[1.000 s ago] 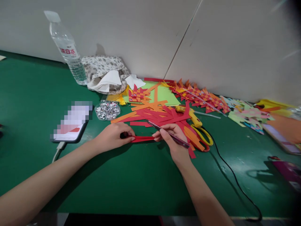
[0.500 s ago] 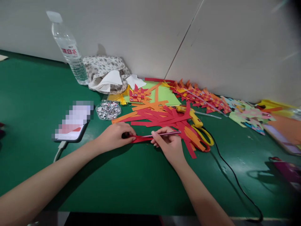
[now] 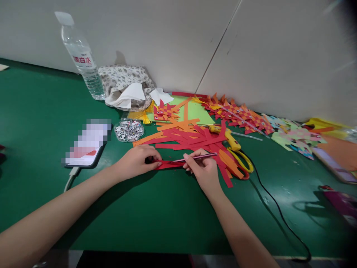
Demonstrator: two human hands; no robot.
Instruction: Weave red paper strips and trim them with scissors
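Note:
My left hand (image 3: 141, 160) lies on the green table, its thumb and fingers closed on the left end of a red paper strip (image 3: 169, 165). Between the fingers of my right hand (image 3: 202, 169) is a slim, pink metallic pen-like tool (image 3: 202, 156); its exact kind is unclear. The tool's thin tip points left and meets or hovers just above the strip. Right behind both hands is a loose pile of red and orange paper strips (image 3: 189, 137).
A phone (image 3: 89, 145) on a cable and a clear case of googly eyes (image 3: 128, 130) lie left. Behind stand a water bottle (image 3: 83, 59) and tissue pouch (image 3: 125, 76). Woven paper fish (image 3: 242, 115), a yellow glue gun (image 3: 232, 141) and its black cord (image 3: 275, 203) are right.
My right hand has shifted slightly right with the tool, whose tip has slid right along the red strip. More of the strip shows between the hands. My left hand stays put.

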